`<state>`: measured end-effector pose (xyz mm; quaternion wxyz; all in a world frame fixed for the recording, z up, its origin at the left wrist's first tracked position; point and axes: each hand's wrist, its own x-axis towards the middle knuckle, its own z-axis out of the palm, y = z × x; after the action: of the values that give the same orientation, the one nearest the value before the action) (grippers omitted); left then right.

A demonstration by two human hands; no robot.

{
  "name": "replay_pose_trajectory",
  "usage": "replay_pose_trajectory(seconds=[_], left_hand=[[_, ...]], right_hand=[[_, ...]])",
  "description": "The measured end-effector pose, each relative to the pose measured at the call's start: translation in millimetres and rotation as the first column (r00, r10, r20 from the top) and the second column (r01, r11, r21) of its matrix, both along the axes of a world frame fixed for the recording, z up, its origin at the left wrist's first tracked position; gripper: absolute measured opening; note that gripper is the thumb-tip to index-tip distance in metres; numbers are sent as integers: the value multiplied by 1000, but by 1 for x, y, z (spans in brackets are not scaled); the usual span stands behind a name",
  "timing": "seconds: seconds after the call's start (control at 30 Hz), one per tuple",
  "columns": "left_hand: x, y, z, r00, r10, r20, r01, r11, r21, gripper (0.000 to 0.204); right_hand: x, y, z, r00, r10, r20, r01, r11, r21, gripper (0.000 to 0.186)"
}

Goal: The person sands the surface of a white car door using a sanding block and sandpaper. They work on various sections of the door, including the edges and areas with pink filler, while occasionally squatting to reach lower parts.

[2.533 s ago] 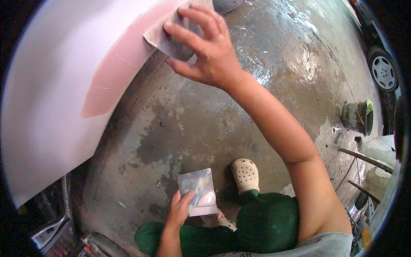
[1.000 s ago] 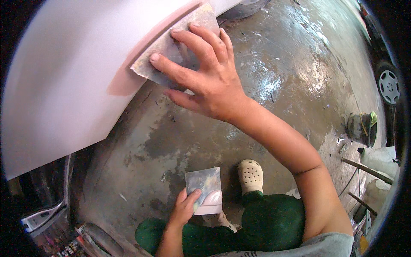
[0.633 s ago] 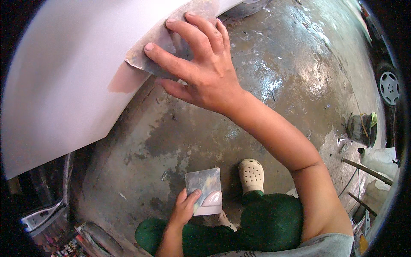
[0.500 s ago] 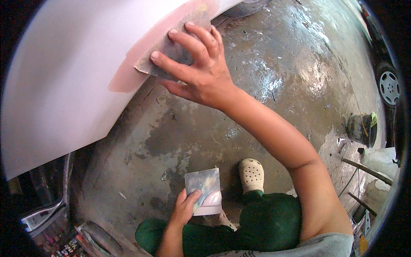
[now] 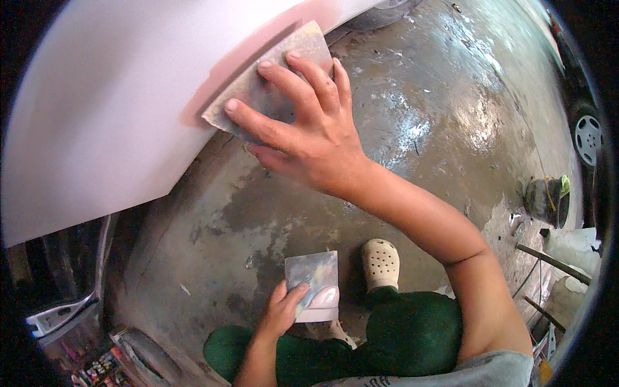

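My right hand (image 5: 303,129) has its fingers spread and bent over a stained grey, thin flat pad (image 5: 316,40), fingertips pressing on it. The pad lies along a strip of pink filler (image 5: 202,97) near the edge of a white car body panel (image 5: 97,129), covering part of that strip. Low in the middle, above my knees, my left hand (image 5: 284,306) grips a smaller square plate (image 5: 309,271), mottled grey with pale pink at its lower part, thumb on top.
Wet concrete floor (image 5: 412,129) lies below. At right are a car wheel (image 5: 587,138), a dark bucket (image 5: 541,200) and metal bars (image 5: 551,261). Dark metal parts (image 5: 64,322) and small clutter (image 5: 97,374) sit lower left. My sandal (image 5: 380,261) is beside the plate.
My right hand and pad have shifted back and forth along the pink strip, now slightly lower and rightward than half a second ago. My left hand keeps its hold on the plate.
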<state>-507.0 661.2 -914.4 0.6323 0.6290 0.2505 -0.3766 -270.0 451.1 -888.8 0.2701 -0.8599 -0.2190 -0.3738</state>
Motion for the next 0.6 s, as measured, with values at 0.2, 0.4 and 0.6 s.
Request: replay_pose_trajectory(seconds=[0.2,0.4,0.6], left_hand=[[-1,-1,2,1000,13,8,-13,1000,26,30],[0,2,2,1000,-10,0,10,998,61,30],[1,4,-2,1000,-9,-15,10,997,74,29]], right_hand=[[4,13,17,998,14,61,-16,999,35,65],[14,26,7,993,3,120,-11,998,63,59],[15,33,-33,994,18,105,-18,1000,2,53]])
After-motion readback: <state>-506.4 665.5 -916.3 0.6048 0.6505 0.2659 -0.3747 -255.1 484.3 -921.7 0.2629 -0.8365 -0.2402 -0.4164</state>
